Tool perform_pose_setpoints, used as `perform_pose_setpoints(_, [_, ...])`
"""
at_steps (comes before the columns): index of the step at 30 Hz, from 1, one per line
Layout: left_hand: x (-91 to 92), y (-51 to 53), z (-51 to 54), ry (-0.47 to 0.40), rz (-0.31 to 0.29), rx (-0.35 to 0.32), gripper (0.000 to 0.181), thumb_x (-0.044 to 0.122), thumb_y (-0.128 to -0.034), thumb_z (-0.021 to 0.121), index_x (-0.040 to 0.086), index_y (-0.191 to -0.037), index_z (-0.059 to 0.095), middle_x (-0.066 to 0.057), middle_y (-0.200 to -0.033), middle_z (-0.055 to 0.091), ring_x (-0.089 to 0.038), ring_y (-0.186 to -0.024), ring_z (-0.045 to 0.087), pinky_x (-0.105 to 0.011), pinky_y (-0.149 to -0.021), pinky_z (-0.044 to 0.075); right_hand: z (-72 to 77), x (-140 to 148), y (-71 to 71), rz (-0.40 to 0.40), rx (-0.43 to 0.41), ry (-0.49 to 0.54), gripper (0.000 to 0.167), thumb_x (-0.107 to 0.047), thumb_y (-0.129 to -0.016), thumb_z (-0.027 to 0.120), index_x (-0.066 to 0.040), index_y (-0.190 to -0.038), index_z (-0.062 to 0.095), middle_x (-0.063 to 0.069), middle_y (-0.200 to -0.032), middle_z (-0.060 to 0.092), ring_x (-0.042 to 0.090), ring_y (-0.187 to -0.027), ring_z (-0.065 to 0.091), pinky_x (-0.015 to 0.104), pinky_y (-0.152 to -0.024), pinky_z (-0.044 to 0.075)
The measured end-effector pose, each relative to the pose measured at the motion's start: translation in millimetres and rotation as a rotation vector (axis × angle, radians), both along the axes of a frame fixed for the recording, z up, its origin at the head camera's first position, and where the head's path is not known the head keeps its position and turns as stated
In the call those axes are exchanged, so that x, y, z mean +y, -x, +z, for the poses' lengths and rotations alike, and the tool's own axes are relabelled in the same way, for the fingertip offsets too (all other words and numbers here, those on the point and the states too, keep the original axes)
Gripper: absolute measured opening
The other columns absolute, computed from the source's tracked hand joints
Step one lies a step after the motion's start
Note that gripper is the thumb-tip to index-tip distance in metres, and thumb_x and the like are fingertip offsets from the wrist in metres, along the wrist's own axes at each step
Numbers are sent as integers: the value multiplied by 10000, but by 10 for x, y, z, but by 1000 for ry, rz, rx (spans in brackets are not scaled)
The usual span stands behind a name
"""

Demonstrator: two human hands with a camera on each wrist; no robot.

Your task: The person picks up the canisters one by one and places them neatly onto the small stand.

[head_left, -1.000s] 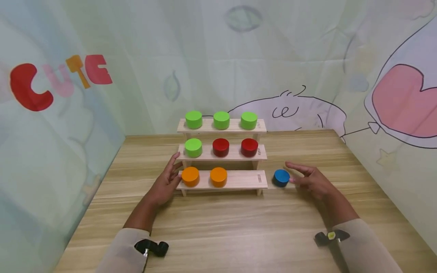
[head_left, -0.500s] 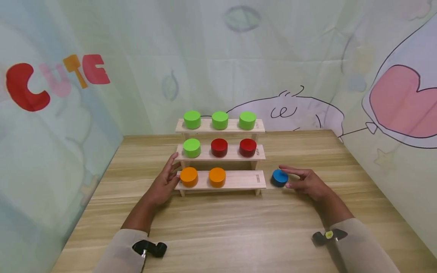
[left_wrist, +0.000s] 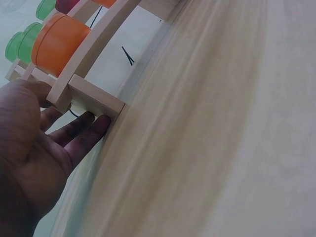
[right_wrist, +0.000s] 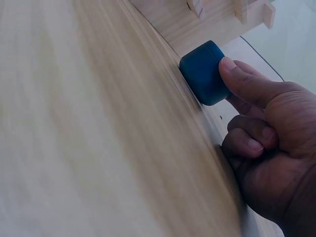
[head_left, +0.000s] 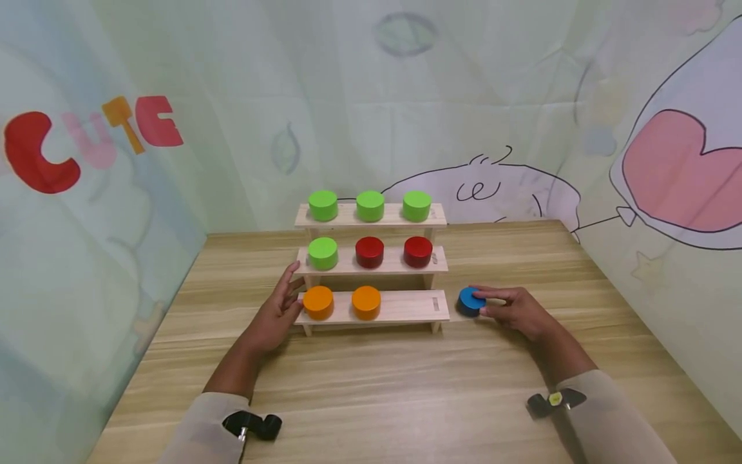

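Observation:
A three-tier wooden rack (head_left: pixel 406 307) stands mid-table. Three green round blocks (head_left: pixel 370 206) sit on its top tier. The middle tier bears one green block (head_left: pixel 323 254) and two red ones (head_left: pixel 369 252); two orange blocks (head_left: pixel 366 303) stand on the left and middle of the lowest. At the rack's left end, my left hand (head_left: pixel 275 318) touches the wood, its fingers (left_wrist: pixel 89 140) reaching out against the lowest tier's leg (left_wrist: pixel 96 95). My right hand (head_left: pixel 522 313) pinches a blue round block (head_left: pixel 468 303) between thumb and fingers, right of the rack. The block appears to be at the tabletop.
The wood-grained table (head_left: pixel 394 393) carries the rack and block. A printed curtain (head_left: pixel 243 129) hangs close behind the rack and along both sides. Each sleeve (head_left: pixel 608 419) has a black wrist mount on it.
My right hand has moved in from the right, and its fingers have come onto the blue block and taken hold of it. The left hand stays at the rack's end.

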State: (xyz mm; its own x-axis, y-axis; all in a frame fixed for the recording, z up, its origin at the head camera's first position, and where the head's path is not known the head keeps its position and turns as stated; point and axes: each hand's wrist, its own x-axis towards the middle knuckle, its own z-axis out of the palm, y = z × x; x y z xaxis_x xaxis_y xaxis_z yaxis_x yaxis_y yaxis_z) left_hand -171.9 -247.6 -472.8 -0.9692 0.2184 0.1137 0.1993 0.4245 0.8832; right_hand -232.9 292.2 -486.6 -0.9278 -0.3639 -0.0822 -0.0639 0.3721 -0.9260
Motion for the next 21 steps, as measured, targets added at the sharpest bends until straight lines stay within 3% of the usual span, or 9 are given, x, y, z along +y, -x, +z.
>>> perform_pose_setpoints(6, [1,0,12,10,5,-7,799,90,-1165,460,394,-1766,32,-303,-1762,303,-569,-1559,417,-675,-1241,360,12,-9,-5,-33,-15,9,462,-204,-991,824,-82,-1427,726,150,-1589,600,53,-521,434,196,-512,412])
perform_pose_setpoints(10, [-3,3,-1,10,9,-9,806,87,-1164,464,408,-1764,31,-297,-1763,307,-562,-1559,425,-670,-1239,364,0,3,0,-45,-26,31,463,-216,-983,836,-90,-1417,735,-31,-1500,702,44,-517,441,192,-509,417])
perform_pose_setpoints(14, [-7,5,-13,4,9,-7,805,83,-1164,463,409,-1764,35,-295,-1763,308,-559,-1562,423,-674,-1247,352,-4,11,-8,-59,-36,58,428,-210,-991,828,-117,-1402,754,-245,-1298,753,41,-517,435,189,-501,405])
perform_pose_setpoints(21, [-13,6,-10,11,11,-10,806,90,-1165,461,429,-1759,34,-290,-1765,308,-553,-1565,423,-670,-1246,355,32,-16,-34,-97,-50,101,394,-172,-1008,806,-115,-1395,759,-169,-1054,755,39,-499,416,192,-477,370])
